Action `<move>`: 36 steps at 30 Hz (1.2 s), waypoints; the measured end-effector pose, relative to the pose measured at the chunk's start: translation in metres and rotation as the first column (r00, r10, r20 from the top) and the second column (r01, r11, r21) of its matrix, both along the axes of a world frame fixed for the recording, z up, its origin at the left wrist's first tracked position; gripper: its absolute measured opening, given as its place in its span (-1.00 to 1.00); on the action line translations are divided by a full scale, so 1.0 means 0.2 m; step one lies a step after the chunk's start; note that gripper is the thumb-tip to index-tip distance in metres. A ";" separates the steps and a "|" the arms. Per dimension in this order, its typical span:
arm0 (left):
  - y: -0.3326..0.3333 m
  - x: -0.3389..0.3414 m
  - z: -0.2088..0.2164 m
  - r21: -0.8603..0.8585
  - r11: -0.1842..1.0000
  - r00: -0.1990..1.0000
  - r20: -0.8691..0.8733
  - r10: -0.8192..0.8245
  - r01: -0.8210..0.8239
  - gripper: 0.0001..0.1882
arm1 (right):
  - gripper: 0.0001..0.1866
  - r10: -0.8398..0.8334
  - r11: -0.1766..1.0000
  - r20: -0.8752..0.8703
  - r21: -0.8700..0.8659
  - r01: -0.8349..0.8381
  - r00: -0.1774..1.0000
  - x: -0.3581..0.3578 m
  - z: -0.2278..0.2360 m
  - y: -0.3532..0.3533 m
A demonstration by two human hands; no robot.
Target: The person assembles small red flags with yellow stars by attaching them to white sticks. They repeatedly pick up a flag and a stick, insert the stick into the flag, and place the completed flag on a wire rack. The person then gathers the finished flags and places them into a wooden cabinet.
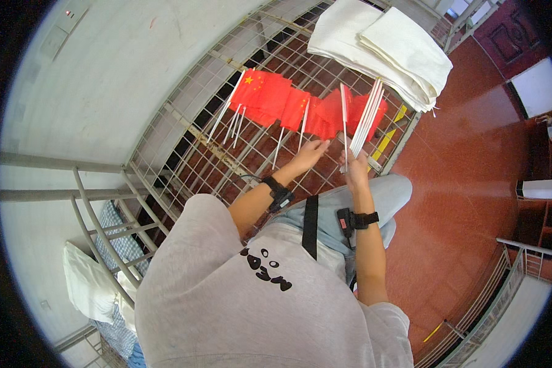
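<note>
Several small red flags with yellow stars and white sticks lie overlapping in a row on a metal mesh bed frame. My right hand is closed around the lower ends of a bunch of white flag sticks, whose red cloth spreads to both sides at the top. One stick in that bunch stands a little apart on the left. Close by on the left, my left hand reaches to the lower edge of the red cloth, fingers bent together. Whether it pinches the cloth is too small to tell.
Folded white cloths rest on the far right end of the mesh. A metal ladder rail stands at the left, beside a pale wall. Reddish-brown floor stretches along the right, with another bed frame at lower right.
</note>
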State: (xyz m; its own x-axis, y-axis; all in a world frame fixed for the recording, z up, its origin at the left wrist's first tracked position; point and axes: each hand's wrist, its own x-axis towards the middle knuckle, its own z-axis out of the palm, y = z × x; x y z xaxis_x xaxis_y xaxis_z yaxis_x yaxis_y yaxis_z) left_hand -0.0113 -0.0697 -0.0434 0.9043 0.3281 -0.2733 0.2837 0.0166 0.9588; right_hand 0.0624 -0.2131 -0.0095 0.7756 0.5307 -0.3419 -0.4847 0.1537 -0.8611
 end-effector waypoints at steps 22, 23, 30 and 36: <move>-0.09 0.10 0.31 -0.343 0.937 0.995 0.088 -0.036 0.065 -0.69 | -0.86 0.274 0.961 -0.005 -0.033 -0.274 0.962 -0.07 0.11 0.02; -0.09 0.10 0.30 -0.344 0.937 0.995 0.094 -0.032 0.063 -0.68 | -0.87 0.274 0.961 -0.045 -0.009 -0.275 0.961 -0.07 0.11 0.02; 0.06 0.09 0.10 0.199 0.967 0.979 -0.099 0.179 -0.156 -0.58 | -0.90 0.219 0.976 -0.099 0.026 -0.218 0.971 -0.05 0.09 0.00; 0.22 -0.05 -0.18 0.683 0.724 0.902 -0.367 0.229 0.094 -0.65 | -0.90 -0.003 0.997 -0.141 0.071 0.013 0.990 -0.01 0.06 -0.02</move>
State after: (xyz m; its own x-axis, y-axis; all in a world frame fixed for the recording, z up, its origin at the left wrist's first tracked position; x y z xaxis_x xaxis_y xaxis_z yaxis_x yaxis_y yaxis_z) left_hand -0.0211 -0.0262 -0.0791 0.7308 0.6223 -0.2805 0.6623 -0.5467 0.5124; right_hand 0.0607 -0.2180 0.0023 0.7267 0.5515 -0.4096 -0.5989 0.2165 -0.7710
